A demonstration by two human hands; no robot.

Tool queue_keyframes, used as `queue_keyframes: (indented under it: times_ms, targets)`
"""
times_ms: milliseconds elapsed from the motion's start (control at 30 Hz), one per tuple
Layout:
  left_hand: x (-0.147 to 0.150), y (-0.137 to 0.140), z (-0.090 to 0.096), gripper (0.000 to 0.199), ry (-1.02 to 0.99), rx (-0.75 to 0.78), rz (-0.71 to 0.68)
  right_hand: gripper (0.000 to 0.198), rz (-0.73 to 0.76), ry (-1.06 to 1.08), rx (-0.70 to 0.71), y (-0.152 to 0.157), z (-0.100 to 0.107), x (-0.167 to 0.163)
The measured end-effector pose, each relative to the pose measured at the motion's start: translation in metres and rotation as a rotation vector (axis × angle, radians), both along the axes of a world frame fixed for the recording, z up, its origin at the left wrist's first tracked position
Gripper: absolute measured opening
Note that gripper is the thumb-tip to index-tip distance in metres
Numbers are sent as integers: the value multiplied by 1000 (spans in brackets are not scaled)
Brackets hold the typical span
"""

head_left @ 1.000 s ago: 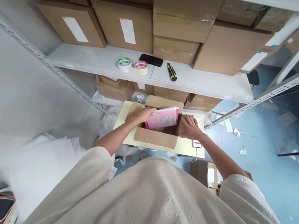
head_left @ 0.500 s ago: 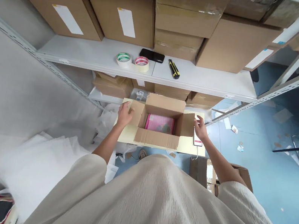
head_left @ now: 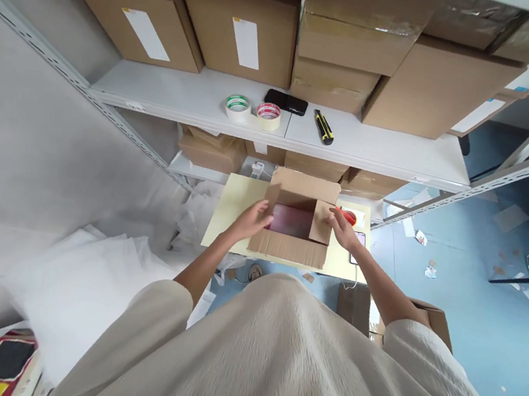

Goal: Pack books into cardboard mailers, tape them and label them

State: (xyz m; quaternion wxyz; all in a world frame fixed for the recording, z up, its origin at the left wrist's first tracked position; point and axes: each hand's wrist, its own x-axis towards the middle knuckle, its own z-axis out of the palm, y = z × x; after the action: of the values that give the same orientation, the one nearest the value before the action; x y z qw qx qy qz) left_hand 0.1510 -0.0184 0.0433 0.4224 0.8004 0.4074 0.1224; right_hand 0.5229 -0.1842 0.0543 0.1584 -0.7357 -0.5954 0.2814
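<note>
An open cardboard box (head_left: 287,249) sits on a pale yellow board, with a pink flat item (head_left: 291,221) inside. My left hand (head_left: 251,219) is at the box's left side, fingers apart, at the left flap, which is hard to make out. On the other side my right hand (head_left: 343,229) rests its stretched fingers against the right flap (head_left: 322,222), folded inward over part of the opening. The back flap (head_left: 306,183) stands up and the front flap leans outward. A red object (head_left: 348,217), partly hidden, lies just behind my right hand.
A phone (head_left: 358,248) with a cable lies on the yellow board (head_left: 225,218). On the shelf (head_left: 378,151) above are two tape rolls (head_left: 268,116), a black phone (head_left: 286,102) and a utility knife (head_left: 323,127). White packing sheets (head_left: 91,291) lie at left, an open carton (head_left: 352,307) at right.
Both hands have moved inward. The right flap has folded in over the opening, and the left flap no longer spreads out sideways. The red object has come into sight. The view has shifted slightly.
</note>
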Motion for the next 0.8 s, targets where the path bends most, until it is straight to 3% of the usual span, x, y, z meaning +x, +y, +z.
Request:
queue_keyframes:
  times_ms: [133, 233, 367, 567, 700, 800]
  targets:
    - [7, -21, -5, 123, 287, 156, -399, 105, -8, 20, -58, 3, 6, -5]
    - [4, -31, -13, 139, 402, 253, -521, 100, -2, 4, -66, 2, 7, -3]
    - [2, -36, -12, 133, 451, 313, -582, 89, -49, 70, -37, 1, 4, 0]
    - [3, -26, 14, 118, 483, 224, -625, 81, -150, 176, 9, 6, -6, 5]
    - [5, -5, 32, 89, 427, 145, -574, 74, -193, 219, 19, 9, -14, 10]
    - [12, 9, 36, 74, 353, 199, -455, 70, -208, 286, 45, 12, -19, 14]
